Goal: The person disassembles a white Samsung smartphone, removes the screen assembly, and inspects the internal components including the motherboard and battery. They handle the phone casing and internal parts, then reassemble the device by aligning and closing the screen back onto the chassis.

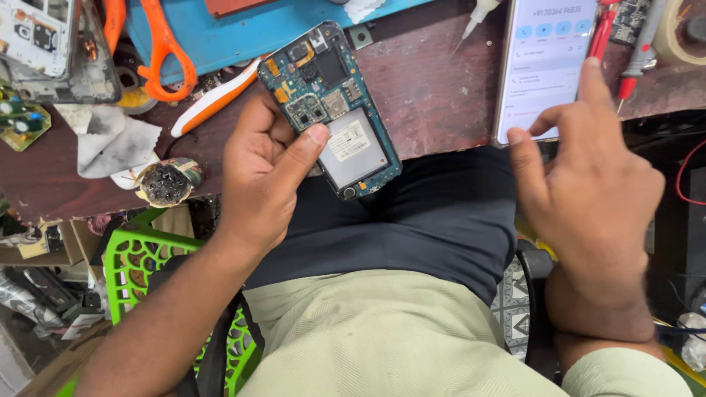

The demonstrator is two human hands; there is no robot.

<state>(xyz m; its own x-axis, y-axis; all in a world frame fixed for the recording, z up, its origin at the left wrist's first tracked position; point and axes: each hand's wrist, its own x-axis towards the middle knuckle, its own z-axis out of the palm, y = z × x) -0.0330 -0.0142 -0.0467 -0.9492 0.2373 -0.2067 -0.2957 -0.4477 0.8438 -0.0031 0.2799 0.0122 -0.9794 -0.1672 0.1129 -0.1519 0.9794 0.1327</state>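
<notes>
**Opened phone in one hand, lit phone under the other**

The left hand (268,173) is clamped on an opened mobile phone with its back cover off (332,110), the blue-green circuit board, gold contacts and a silvery metal plate all exposed. The thumb presses on the board near its middle while the fingers wrap behind the left edge. The phone is held tilted, its top end toward the far left, above the near edge of the worn dark reddish-brown wooden desk (434,95).

The right hand (588,176) is partly open and grips nothing; its forefinger and thumb touch the lower part of a white-screened smartphone lying lit on the desk (543,62), at the right.

On the far left of the desk lie orange-handled scissors (158,59) on a blue mat (250,29), and beside them an orange-and-white handled tool (217,95). Nearer, crumpled grey-white paper (110,143) sits next to a small round pot with charred black contents (165,184). A red-handled probe (604,33) rests just right of the lit phone. Below the desk, at the left, stands a bright green plastic chair (140,257).
</notes>
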